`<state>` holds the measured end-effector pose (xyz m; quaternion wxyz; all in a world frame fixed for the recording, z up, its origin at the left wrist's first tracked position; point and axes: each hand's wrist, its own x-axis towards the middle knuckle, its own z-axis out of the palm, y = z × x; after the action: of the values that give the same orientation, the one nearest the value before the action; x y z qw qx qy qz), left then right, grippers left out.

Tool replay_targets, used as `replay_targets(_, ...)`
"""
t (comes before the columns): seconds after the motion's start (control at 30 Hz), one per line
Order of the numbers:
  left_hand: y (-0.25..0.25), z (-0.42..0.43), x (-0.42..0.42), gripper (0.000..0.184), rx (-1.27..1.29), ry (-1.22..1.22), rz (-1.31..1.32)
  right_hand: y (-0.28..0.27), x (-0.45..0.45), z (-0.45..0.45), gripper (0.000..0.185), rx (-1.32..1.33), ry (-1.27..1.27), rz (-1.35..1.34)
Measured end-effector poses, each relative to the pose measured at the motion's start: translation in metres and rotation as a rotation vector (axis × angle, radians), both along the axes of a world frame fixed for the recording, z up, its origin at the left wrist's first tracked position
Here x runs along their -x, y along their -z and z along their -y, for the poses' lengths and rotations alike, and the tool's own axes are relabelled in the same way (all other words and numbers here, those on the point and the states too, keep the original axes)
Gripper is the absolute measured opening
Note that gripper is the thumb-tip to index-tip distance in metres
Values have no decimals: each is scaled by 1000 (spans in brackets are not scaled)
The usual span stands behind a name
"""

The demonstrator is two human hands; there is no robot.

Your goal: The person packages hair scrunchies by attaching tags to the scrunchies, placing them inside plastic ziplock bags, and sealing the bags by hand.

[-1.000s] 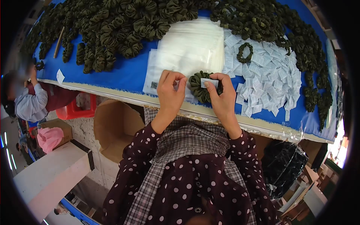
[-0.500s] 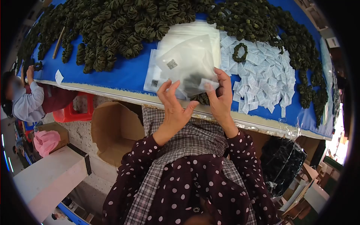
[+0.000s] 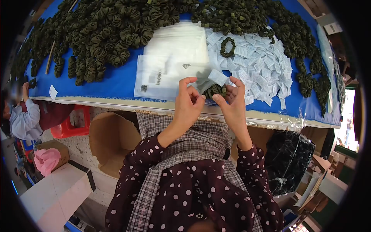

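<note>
A clear plastic bag (image 3: 201,82) lies at the table's front edge, with a dark green scrunchie (image 3: 215,90) at its near end. Over the scrunchie sits a small pale printed label (image 3: 218,77). My left hand (image 3: 188,101) grips the left side of the bag with curled fingers and thumb. On the other side, my right hand (image 3: 233,105) holds the bag near the label, its index finger raised. The thin plastic is hard to see between the fingertips. Behind lies a stack of flat clear bags (image 3: 174,44).
Dark green scrunchies (image 3: 112,31) are heaped at the back left, smaller ones (image 3: 228,17) at the back right. Many pale labels (image 3: 262,69) are piled to the right, a single scrunchie (image 3: 227,47) on them. A co-worker (image 3: 25,112) sits far left. A cardboard box (image 3: 112,141) stands below.
The bag that stood raised between my hands is now lower and flatter. The label and scrunchie show more plainly. My view has shifted slightly to the right.
</note>
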<state>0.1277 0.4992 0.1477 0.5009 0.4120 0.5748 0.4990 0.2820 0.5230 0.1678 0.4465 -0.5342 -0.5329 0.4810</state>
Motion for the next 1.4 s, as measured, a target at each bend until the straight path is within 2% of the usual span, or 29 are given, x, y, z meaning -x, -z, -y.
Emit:
replay_targets(0.03, -1, 2, -1, 56, 3, -1, -5, -3, 2, -1, 58, 3, -1, -5)
replay_targets(0.17, -5, 10, -9, 56, -13, 31, 23, -11, 17, -19, 55, 162, 141, 553)
replay_targets(0.2, -4, 13, -9, 56, -13, 29, 16, -9, 17, -18, 55, 161, 138, 546)
replay_targets(0.33, 11, 30, -11, 59, 13, -70, -64, 17, 6, -10, 48, -292, 157, 766)
replay_targets(0.37, 10, 30, -13, 59, 17, -71, -65, 20, 4, -9, 48, -288, 154, 766)
replay_targets(0.5, -3, 25, -28, 62, 69, -132, -392, 28, -8, -3, 44, -663, 109, 898)
replay_targets(0.7, 6, 34, -11, 64, 117, -47, -367, 40, -32, 10, 49, -505, 146, 883)
replay_targets(0.83, 7, 44, -11, 63, 186, -52, -28, -3, -34, 10, 50, -616, -165, 806)
replay_targets(1.03, 20, 49, -15, 65, 185, -77, 70, -20, -8, -4, 50, -632, -422, 703)
replay_targets(1.17, 15, 58, -5, 59, 331, -36, 319, 7, -10, 1, 42, -715, -510, 934)
replay_targets(1.33, 8, 65, 8, 42, 360, -80, 455, -7, -23, 22, 29, -773, -290, 722)
replay_targets(1.4, 9, 68, 8, 37, 370, -91, 424, -2, -21, 35, 26, -737, -314, 713)
